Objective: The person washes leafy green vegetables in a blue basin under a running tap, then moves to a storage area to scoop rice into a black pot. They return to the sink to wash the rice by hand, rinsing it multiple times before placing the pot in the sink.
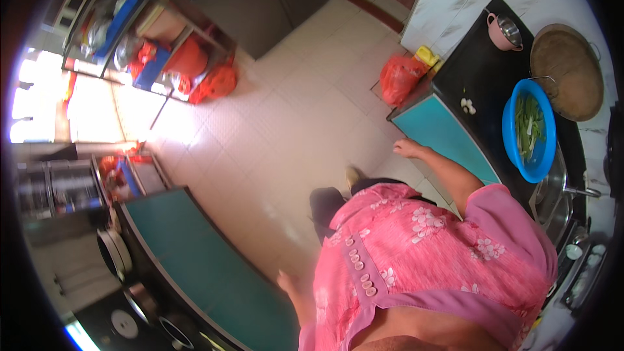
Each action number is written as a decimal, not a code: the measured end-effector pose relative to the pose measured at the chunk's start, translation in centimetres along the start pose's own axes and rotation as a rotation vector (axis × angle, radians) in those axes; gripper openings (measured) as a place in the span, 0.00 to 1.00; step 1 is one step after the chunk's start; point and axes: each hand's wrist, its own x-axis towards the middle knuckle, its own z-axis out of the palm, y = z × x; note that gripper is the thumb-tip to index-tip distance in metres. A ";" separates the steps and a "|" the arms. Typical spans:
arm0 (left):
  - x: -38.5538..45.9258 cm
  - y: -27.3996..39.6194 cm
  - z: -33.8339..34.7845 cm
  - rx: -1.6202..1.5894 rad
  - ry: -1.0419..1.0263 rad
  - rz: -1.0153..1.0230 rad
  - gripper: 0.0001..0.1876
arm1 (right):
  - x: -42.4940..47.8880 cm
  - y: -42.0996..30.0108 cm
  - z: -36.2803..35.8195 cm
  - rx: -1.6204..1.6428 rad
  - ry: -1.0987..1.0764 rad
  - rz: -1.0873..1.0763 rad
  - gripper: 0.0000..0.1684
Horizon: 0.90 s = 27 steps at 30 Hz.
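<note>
My right hand (pixel 408 148) hangs beside the turquoise cabinet front (pixel 441 131), with its fingers curled and nothing visible in them. Low on the other side, my left hand (pixel 285 282) is blurred near the green cabinet front (pixel 204 258), and its fingers are not clear. On the black countertop (pixel 468 68) to my right, a blue plastic basin (pixel 509 131) holds leafy greens (pixel 528 124). Several white pieces, possibly garlic cloves (pixel 468 106), lie left of it. A pink two-handled pot (pixel 502 34) stands farther back. Against the wall rests a round wooden board (pixel 568 73).
A metal sink (pixel 560 204) with a faucet (pixel 582 191) lies near the basin. Red plastic bag (pixel 400 78) and yellow container (pixel 428 56) stand at the counter's end. A loaded shelf rack (pixel 183 41) is ahead left. Pots (pixel 141 302) occupy the left counter. Tiled floor (pixel 273 126) runs between.
</note>
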 end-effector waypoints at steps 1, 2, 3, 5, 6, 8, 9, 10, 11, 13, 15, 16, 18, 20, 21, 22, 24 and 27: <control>0.9 0.4 0.5 0.013 -0.070 -0.063 0.21 | 1.9 -0.9 -1.0 0.053 0.073 -0.042 0.18; 1.8 0.5 1.3 -0.009 -0.118 -0.104 0.20 | 4.1 -2.0 -2.2 0.087 0.147 -0.099 0.18; 3.5 2.5 2.2 -0.024 -0.153 -0.114 0.20 | 6.0 -2.1 -2.8 0.090 0.210 -0.103 0.17; 6.9 7.1 4.3 -0.052 -0.202 -0.118 0.19 | 9.3 -3.1 -4.6 0.101 0.256 -0.072 0.17; 8.9 10.0 5.3 -0.072 -0.206 -0.114 0.18 | 10.4 -3.7 -6.0 0.114 0.234 -0.030 0.17; 13.3 16.1 6.7 -0.076 -0.232 -0.102 0.17 | 11.6 -2.8 -7.8 0.090 0.203 0.060 0.17; 15.6 19.1 7.1 -0.080 -0.238 -0.095 0.17 | 12.2 -2.8 -8.1 0.095 0.186 0.101 0.16; 18.0 22.2 7.7 -0.099 -0.239 -0.089 0.17 | 12.9 -2.5 -8.2 0.123 0.200 0.177 0.16; 20.5 25.3 7.2 -0.127 -0.232 -0.083 0.16 | 12.7 -1.9 -8.5 0.154 0.213 0.255 0.16; 26.2 32.6 7.0 -0.264 -0.208 -0.063 0.16 | 12.9 -1.0 -9.2 0.198 0.282 0.361 0.15; 32.0 43.2 8.4 -0.425 -0.277 0.025 0.16 | 12.5 0.8 -7.3 0.306 0.432 0.445 0.15; 34.2 48.6 10.5 -0.404 -0.357 0.064 0.14 | 12.9 1.3 -6.9 0.298 0.379 0.480 0.16; 37.8 61.7 15.1 -0.487 -0.673 0.176 0.11 | 14.2 0.6 -7.4 0.368 0.335 0.547 0.17; 37.4 73.7 21.5 -0.379 -0.704 0.305 0.08 | 15.1 0.1 -7.3 0.431 0.363 0.626 0.18; 35.6 79.5 25.8 -0.199 -0.585 0.365 0.07 | 15.3 0.6 -7.1 0.415 0.379 0.662 0.19; 33.3 84.6 28.9 -0.014 -0.510 0.590 0.06 | 16.2 1.0 -7.1 0.469 0.362 0.684 0.19; 29.7 91.0 34.1 0.234 -0.429 1.091 0.05 | 17.1 2.6 -6.3 0.527 0.169 0.745 0.22; 26.6 95.3 40.7 0.104 -0.527 1.136 0.04 | 20.5 6.3 -9.9 0.496 -0.017 0.737 0.21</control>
